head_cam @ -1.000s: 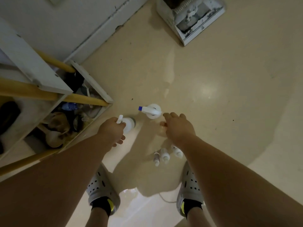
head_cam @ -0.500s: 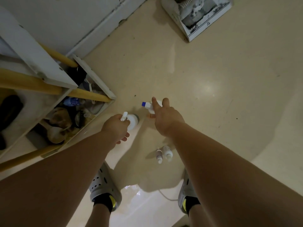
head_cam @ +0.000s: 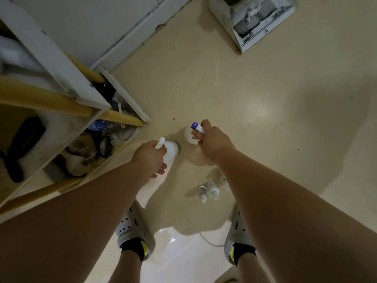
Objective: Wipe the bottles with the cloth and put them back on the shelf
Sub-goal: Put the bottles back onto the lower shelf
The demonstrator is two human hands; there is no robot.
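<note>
Gripping white sprayer [head_cam: 171, 153] neck, left hand [head_cam: 150, 158] fingers curled round; likewise blue-tip sprayer [head_cam: 189, 136], right hand [head_cam: 214, 142]. Probably light, rigid, slick plastic; neck safest hold.

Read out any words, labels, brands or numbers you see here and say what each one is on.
Nothing reads for certain.
Box at top right: small dark mark like two letters, too blurred to read.
Blue bottle on the shelf: pale print, blurred.
Small bottles on the floor: labels too small.
White spray bottle in the left hand, blue-tipped spray bottle in the right hand: no print showing.
</note>
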